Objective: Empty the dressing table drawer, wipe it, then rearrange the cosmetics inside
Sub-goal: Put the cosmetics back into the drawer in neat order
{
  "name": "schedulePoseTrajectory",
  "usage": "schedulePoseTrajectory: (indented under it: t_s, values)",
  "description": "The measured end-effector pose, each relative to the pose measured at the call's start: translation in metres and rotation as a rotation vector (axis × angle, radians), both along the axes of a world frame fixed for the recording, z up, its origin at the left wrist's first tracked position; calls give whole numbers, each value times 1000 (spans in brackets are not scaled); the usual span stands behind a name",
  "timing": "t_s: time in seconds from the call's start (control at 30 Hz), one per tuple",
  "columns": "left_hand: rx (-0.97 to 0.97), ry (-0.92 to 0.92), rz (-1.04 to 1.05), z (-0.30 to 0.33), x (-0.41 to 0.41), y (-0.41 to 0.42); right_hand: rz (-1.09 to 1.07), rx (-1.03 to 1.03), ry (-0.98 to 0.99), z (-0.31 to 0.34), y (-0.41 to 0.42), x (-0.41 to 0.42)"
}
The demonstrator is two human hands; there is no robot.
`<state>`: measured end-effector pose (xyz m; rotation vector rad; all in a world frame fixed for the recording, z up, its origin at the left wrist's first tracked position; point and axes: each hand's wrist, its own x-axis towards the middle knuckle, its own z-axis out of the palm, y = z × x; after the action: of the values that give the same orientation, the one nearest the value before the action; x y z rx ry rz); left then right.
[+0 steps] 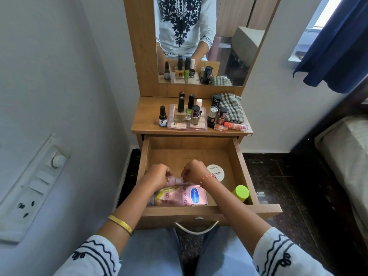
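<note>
The open drawer (244, 166) fills the middle of the frame. Inside it, low down, the left hand (157, 176) and right hand (194, 170) both curl around a small pink tube (176, 181), mostly hidden by fingers.

The left hand (159, 177) and right hand (194, 172) cover most of a small pink item (177, 181); what it is cannot be told. The right forearm hides part of the round tin's (216, 172) label. The drawer (199, 211) front hides the pink pouch's (180, 196) lower edge.
</note>
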<state>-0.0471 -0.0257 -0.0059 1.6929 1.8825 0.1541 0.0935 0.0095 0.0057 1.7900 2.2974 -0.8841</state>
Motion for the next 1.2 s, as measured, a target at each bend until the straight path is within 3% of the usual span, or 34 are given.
schedulePoseTrajectory:
  t_s: [0.23,0.4,0.7,1.2]
  values:
    - [-1,-42,-21,4,2,-2,-139,113,73,13,12,18]
    - [20,-70,-12,7,5,-2,-229,172,-71,21,21,49]
    - [96,-223,-81,15,43,-11,-46,20,-229,14,8,59]
    - [41,-96,-182,10,73,-26,160,-149,-315,15,-11,67]
